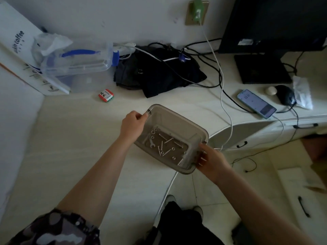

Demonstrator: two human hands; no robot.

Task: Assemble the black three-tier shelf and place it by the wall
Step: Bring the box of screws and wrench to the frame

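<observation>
Bare desk [74, 138] left of tray [178, 119]; dark clothes [159, 76], cables [221, 82] behind

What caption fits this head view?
Both hands, left and right, hold a clear tub of bolts over the white desk.

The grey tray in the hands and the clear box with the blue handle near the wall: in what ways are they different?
The grey tray is smoky and open-topped, and both hands, left hand and right hand, hold it by opposite corners; the clear box is colourless, lidded with blue parts, and rests untouched on the desk. The tray holds screws, nuts and a small wrench; the box's contents are unclear. Both are see-through plastic.
</observation>
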